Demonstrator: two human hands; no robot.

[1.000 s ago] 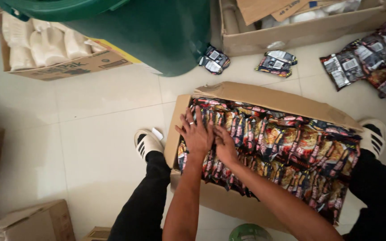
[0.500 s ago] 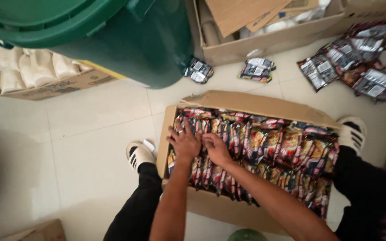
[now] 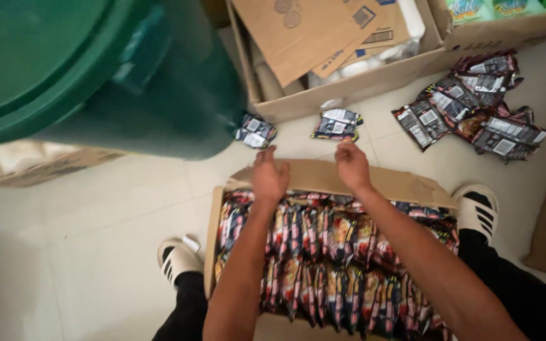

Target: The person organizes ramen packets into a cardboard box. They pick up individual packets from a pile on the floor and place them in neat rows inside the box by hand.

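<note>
A cardboard box [image 3: 320, 175] sits on the floor between my feet, packed tight with several upright red and dark snack packets [image 3: 323, 252]. My left hand [image 3: 269, 177] hovers empty over the box's far flap, fingers spread. My right hand [image 3: 352, 165] is also empty and open, stretched past the far edge. Just beyond my hands lie two loose dark packets, one [image 3: 337, 124] near my right hand and one [image 3: 255, 131] by the bin.
A large green bin [image 3: 109, 76] stands at the upper left. A cardboard box [image 3: 349, 88] with flattened card stands behind. A pile of several packets [image 3: 472, 113] lies on the tiles at right. My white sandals [image 3: 178, 259] [image 3: 478, 208] flank the box.
Both hands have lifted off the packets in the box and moved forward, past its far flap toward the loose packets. The view has tilted closer.
</note>
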